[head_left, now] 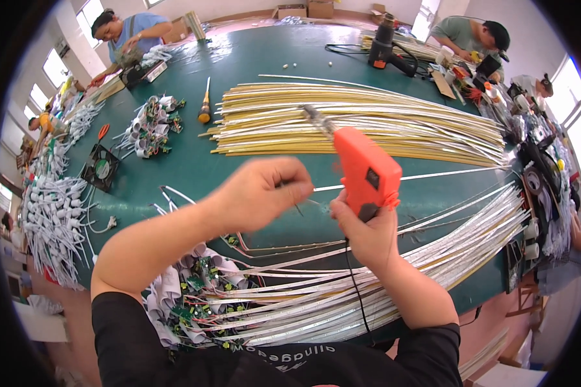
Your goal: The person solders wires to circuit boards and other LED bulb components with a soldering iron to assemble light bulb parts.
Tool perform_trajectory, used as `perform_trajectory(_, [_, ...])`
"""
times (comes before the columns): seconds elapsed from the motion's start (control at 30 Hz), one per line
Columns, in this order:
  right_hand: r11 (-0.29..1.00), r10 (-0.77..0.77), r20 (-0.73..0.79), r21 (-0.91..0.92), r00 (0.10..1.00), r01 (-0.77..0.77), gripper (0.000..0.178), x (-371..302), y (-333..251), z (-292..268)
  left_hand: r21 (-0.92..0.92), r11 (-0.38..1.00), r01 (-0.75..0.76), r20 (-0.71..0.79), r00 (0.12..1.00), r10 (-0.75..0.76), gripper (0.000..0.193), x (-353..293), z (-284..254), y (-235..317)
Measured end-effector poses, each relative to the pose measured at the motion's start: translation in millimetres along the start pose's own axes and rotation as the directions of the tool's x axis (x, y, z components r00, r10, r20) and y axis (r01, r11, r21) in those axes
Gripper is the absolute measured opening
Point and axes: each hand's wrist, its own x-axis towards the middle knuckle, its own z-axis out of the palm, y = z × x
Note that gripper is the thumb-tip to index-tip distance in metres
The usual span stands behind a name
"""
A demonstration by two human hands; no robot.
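My right hand [374,235] is wrapped round the grip of an orange-red soldering gun [368,166]. Its metal tip points up and to the left, over a bundle of long thin strips [271,119]. Left of the gun, my left hand [258,193] is closed in a pinch, slightly blurred. Thin wire [299,209] shows below its fingertips. A single white LED strip [445,174] runs from near those fingertips, behind the gun, to the right. Below my hands lie white strips [342,303], wired at their left ends to green circuit boards with white sleeves [190,297].
On the green table [239,51] are a yellow-handled screwdriver [204,111], a small black fan [101,166], a cluster of circuit boards [153,126] and a heat gun [386,48]. White cabled parts [55,219] pile up at left. Co-workers sit across the table.
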Motion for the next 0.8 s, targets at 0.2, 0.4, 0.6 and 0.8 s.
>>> perform_trajectory(0.2, [0.992,-0.107,-0.098,0.049,0.989,0.112,0.031,3.6,-5.3,-8.5,0.895,0.423,-0.142,-0.118,0.839,0.532,0.018,-7.9,-73.1,31.4])
perform_trajectory(0.4, [0.999,-0.047,-0.073,0.024,0.996,0.049,0.034,2.8,-2.4,-0.3,0.835,0.549,0.045,0.001,0.997,-0.083,0.021,-9.7,-80.6,-85.5])
perform_trajectory(0.6, [0.999,-0.013,-0.062,0.034,0.998,0.015,0.034,-1.8,-1.8,1.3,0.266,0.844,0.466,-0.028,0.879,-0.476,0.018,-35.0,-67.9,-123.1])
perform_trajectory(0.8, [1.000,0.000,-0.048,0.003,0.999,0.000,0.034,-2.3,1.3,4.6,0.371,0.854,0.364,-0.041,0.925,-0.377,0.016,-32.8,-61.3,-129.9])
